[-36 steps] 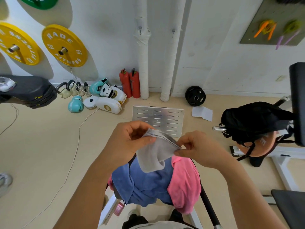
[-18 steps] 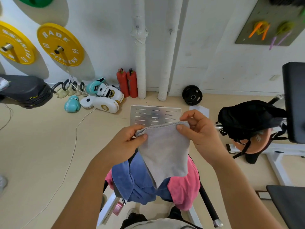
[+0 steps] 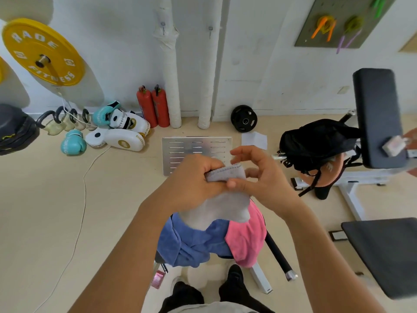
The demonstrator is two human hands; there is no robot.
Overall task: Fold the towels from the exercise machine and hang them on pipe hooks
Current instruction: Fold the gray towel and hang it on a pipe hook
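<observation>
Above the exercise machine's seat, you are holding the grey towel (image 3: 222,199) between both hands. Your left hand (image 3: 191,184) is gripping its stitched top edge, fingers curled round the cloth — your right hand (image 3: 261,177) is pinching the same edge with its thumb, the other fingers lifted and loosely spread. Below it, the blue towel (image 3: 194,242) and pink towel (image 3: 247,236) are lying draped over the machine — touching each other.
</observation>
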